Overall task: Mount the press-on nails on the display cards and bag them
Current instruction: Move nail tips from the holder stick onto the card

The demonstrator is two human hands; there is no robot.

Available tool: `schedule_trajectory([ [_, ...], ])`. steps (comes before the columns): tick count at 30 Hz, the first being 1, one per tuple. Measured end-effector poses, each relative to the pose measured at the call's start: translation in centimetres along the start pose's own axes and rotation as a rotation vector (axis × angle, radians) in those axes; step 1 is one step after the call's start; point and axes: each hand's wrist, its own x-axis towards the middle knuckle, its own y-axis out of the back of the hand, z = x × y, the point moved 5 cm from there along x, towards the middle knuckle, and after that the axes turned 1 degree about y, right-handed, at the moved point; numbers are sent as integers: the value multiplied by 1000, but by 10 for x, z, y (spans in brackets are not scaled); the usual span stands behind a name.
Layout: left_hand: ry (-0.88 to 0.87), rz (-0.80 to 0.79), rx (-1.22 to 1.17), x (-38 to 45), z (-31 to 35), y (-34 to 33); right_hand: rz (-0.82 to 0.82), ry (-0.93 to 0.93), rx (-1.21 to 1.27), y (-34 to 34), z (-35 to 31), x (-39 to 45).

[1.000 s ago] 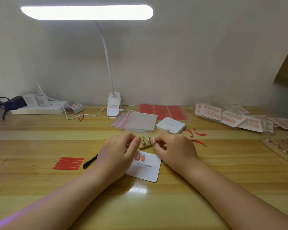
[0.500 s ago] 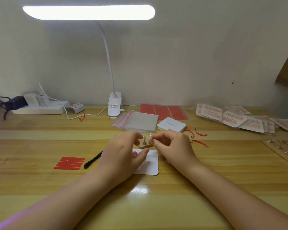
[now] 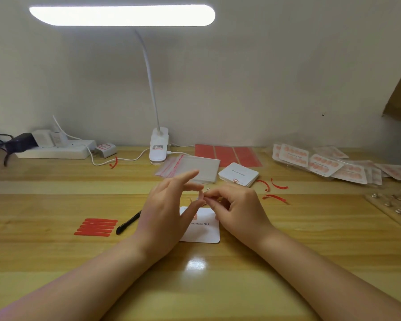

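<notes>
Fingers (image 3: 214,197) of right hand (image 3: 237,205) pinch tiny nail, barely discernible | left hand (image 3: 164,209) fingers spread, covering display card (image 3: 203,230) partly

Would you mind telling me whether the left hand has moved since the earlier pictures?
Yes. The left hand has opened, its fingers now stretching up toward the stack of clear bags; its palm remains beside the display card.

Beyond the left hand's fingers (image 3: 190,176) a stack of clear plastic bags (image 3: 195,167) and a white card stack (image 3: 239,173) block the way; left of them lies a black pen (image 3: 128,223), with bare wooden desktop (image 3: 56,200) around.
</notes>
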Motion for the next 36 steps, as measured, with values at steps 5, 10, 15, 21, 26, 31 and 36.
schedule_trajectory([
  [5, -1, 2, -8, 1, -1, 0, -12, 45, -31, 0, -5, -1],
  [10, 2, 14, -24, 2, 0, -1, -31, 38, -16, 1, -7, -1],
  [15, 33, 12, -42, 1, -3, -2, -32, 48, -7, 1, -9, 0],
  [21, 86, 13, -93, 0, -3, -2, -38, 50, -14, 1, -9, 0],
  [26, 119, 18, -133, 1, -2, 0, -41, 50, -14, 1, -8, -1],
  [31, 180, 23, -156, 0, -8, -2, -45, 54, -25, 1, -8, -1],
  [36, 177, 48, -183, 0, -12, -2, -49, 54, 1, -1, -9, -2],
])
